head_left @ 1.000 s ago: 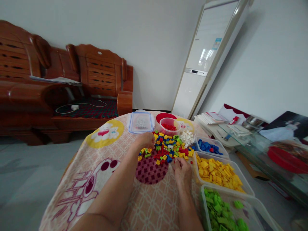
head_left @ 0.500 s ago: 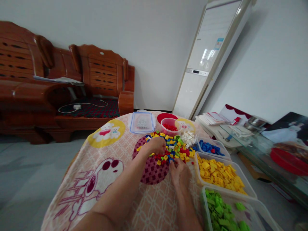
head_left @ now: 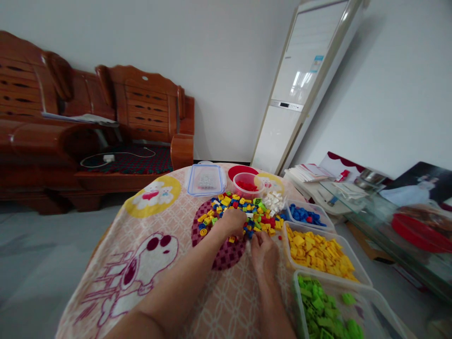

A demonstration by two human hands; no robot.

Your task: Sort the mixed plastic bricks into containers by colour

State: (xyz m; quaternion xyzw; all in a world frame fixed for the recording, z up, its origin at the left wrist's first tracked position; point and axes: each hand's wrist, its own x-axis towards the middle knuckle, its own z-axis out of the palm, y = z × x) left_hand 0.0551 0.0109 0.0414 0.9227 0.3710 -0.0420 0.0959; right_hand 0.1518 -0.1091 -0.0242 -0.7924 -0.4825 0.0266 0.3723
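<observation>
A loose pile of mixed toy bricks [head_left: 260,220], in yellow, blue, red, green and white, lies on the cloth-covered table [head_left: 226,301]. My left hand [head_left: 235,222] is over the pile's middle, its fingers curled down and closed; what they hold, if anything, is hidden. At the pile's near edge is my right hand [head_left: 264,252], thumb and fingers drawn together close to some blue bricks [head_left: 249,234]. Whatever is between those fingertips is too small to make out. A round yellow piece [head_left: 203,232] shows left of my left hand.
To the right stand clear boxes of blue bricks [head_left: 307,215], yellow bricks [head_left: 319,252] and green bricks [head_left: 323,310]. Behind the pile are a bowl of red bricks [head_left: 247,185], white bricks [head_left: 274,201] and a blue-rimmed lid [head_left: 205,180]. A glass table [head_left: 367,230] stands beyond the boxes.
My left hand has shifted slightly towards me and to the right across the pile, uncovering bricks on its left. My right hand stays near the front edge. The view has turned a little.
</observation>
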